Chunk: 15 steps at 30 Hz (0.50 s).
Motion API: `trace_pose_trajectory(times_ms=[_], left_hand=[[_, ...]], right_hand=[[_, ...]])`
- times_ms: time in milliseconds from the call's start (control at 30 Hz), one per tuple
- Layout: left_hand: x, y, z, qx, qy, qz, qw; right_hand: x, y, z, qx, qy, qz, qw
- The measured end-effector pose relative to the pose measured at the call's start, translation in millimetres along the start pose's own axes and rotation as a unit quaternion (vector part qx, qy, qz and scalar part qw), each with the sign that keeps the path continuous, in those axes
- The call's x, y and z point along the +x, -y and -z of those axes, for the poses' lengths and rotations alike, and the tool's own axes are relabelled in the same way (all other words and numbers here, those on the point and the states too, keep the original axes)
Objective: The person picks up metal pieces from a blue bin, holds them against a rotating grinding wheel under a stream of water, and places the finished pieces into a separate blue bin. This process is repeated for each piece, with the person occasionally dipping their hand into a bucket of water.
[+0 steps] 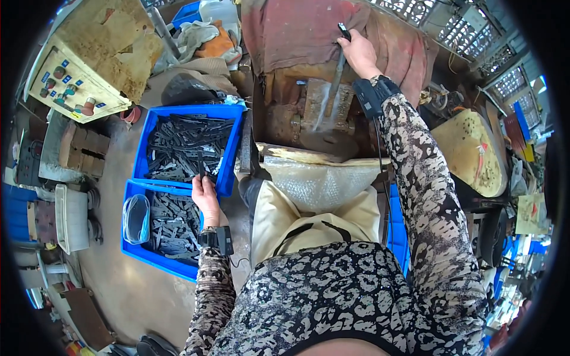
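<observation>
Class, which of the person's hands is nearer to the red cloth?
Right. The right hand overlaps the red cloth in this view; contact is unclear. The left hand is lower and further left, at the near edge of the upper blue bin.

Brown floor [136, 302]; bright, apparently latticed windows [458, 34] upper right.

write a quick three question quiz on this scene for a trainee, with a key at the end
1. Which hand is at the two blue bins?
2. Multiple choice: what colour is the draped cloth near the right hand?
a) green
b) dull red
c) white
3. True or false: both bins hold dark strips.

Key: 1. The left hand; 2. b; 3. true.
</observation>
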State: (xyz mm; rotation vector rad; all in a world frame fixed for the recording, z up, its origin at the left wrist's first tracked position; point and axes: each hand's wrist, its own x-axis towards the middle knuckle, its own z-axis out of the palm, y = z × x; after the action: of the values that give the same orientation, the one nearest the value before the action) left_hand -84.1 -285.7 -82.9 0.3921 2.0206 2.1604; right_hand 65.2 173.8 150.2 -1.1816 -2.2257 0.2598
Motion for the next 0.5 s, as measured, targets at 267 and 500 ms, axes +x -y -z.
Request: trace_pose_trajectory(times_ms=[267,500], left_hand=[[10,-6,3,0.032,0.003,0.008,0.999],[10,-3,3,0.018,0.010,0.016,1.000]], right_hand=[[10,13,-1,-0.039,-0.021,-0.004,0.999],[0,24,6,-0.012,-0.049,0.028,0.998]])
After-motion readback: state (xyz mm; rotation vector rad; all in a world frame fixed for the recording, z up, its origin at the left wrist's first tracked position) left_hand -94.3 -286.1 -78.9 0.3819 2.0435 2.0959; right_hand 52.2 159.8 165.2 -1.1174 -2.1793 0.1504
